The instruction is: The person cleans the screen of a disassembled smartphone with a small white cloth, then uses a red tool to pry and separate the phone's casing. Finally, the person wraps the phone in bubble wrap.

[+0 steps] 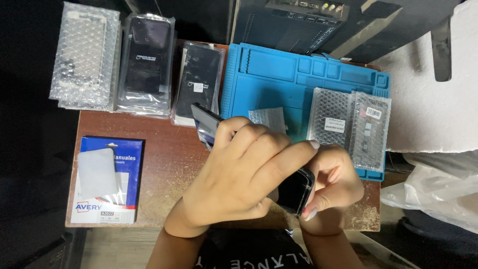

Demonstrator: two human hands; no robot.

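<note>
A black smartphone (295,190) lies held between both hands over the near edge of a small brown table (164,164). My left hand (244,174) wraps over the top of the phone, its fingers covering most of the body; the phone's far end (204,119) sticks out beyond them. My right hand (331,182) pinches the near right corner with thumb and fingers. Most of the phone's face is hidden under my left hand.
A blue silicone work mat (279,79) covers the table's right half, with two bubble-wrapped parts (348,124) and a smaller wrapped piece (268,118) on it. Several bagged phone screens (144,65) lie at the back left. A blue-and-white label pack (107,182) sits front left.
</note>
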